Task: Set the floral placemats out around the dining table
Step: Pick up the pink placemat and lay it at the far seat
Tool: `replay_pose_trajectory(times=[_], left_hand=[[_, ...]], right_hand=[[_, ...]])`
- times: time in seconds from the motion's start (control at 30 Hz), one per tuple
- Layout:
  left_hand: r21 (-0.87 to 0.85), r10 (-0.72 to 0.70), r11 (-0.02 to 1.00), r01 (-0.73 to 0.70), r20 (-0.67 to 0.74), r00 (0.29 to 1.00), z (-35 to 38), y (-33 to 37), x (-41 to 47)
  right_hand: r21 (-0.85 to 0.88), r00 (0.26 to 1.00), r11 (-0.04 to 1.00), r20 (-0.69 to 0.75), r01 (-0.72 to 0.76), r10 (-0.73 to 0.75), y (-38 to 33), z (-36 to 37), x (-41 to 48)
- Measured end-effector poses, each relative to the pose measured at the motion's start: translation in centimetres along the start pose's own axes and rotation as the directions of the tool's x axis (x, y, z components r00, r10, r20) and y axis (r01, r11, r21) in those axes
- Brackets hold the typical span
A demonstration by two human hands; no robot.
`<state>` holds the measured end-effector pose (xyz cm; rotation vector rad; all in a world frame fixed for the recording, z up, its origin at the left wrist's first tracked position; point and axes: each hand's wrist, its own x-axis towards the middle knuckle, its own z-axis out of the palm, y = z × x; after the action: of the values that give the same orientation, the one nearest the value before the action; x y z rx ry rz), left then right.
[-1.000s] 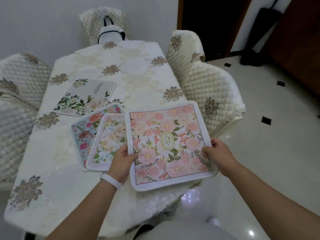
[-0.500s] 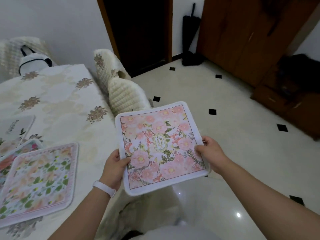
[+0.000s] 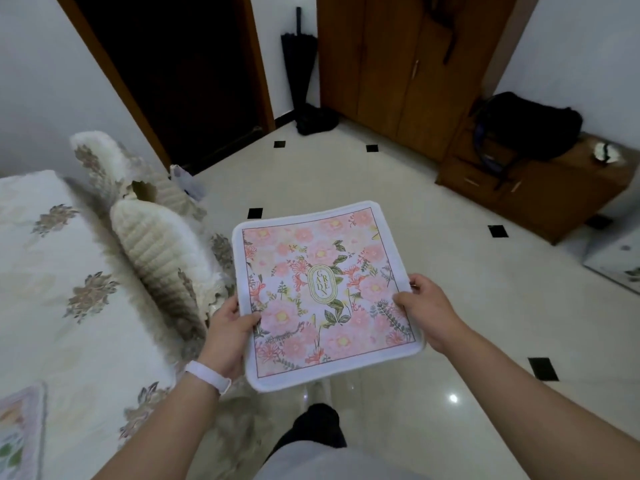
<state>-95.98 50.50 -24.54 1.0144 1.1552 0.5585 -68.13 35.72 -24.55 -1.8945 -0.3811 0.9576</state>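
I hold a square pink floral placemat [image 3: 325, 292] with a white border and a gold oval "GARDEN" label, flat in the air over the floor, to the right of the dining table [image 3: 52, 271]. My left hand [image 3: 230, 332], with a white wristband, grips its left edge. My right hand [image 3: 427, 310] grips its right edge. The corner of another floral placemat [image 3: 20, 434] lies on the table at the lower left edge of the view.
Two chairs with quilted cream covers [image 3: 152, 247] stand along the table's right side, close to my left hand. A dark open doorway [image 3: 180, 71], a black umbrella [image 3: 299, 60], a wooden wardrobe [image 3: 412, 64] and a low wooden cabinet [image 3: 533, 188] with a black bag stand beyond the glossy tiled floor.
The view has swung right, away from the table. The pink placemat, lifted off the table in both hands, now hangs over the floor beside the chairs. The other mats have slid out of view.
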Motion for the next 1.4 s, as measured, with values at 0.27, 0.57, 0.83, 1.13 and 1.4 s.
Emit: replay_pose_trajectory(times=[0.27,0.57,0.83,1.13,1.4], left_hand=[[0.094,0.022,0.995,-0.021,-0.012,1.000,5.5,2.3,11.7],[-0.016,-0.065,0.998,0.065,-0.010,0.998,10.8,10.0,25.4],[-0.050,0.012,0.999,-0.014,-0.042,0.999,12.6,16.0,33.8],[-0.125,-0.010,0.992,-0.013,-0.183,0.983,15.6,21.2,45.9],[-0.117,0.068,0.986,-0.115,-0.344,0.936,18.3,29.4,55.5]], right_hand=[[-0.115,0.998,0.993,-0.052,-0.035,0.030,-4.5,-0.1,11.2],[-0.198,0.995,0.980,-0.094,0.004,-0.023,-15.4,-0.7,23.3],[-0.180,0.995,0.983,-0.088,0.037,-0.054,-20.9,0.5,32.6],[-0.180,0.992,0.978,0.083,0.108,-0.095,-27.4,3.2,49.3],[-0.173,0.963,0.973,0.246,0.152,-0.107,-37.5,5.6,62.9]])
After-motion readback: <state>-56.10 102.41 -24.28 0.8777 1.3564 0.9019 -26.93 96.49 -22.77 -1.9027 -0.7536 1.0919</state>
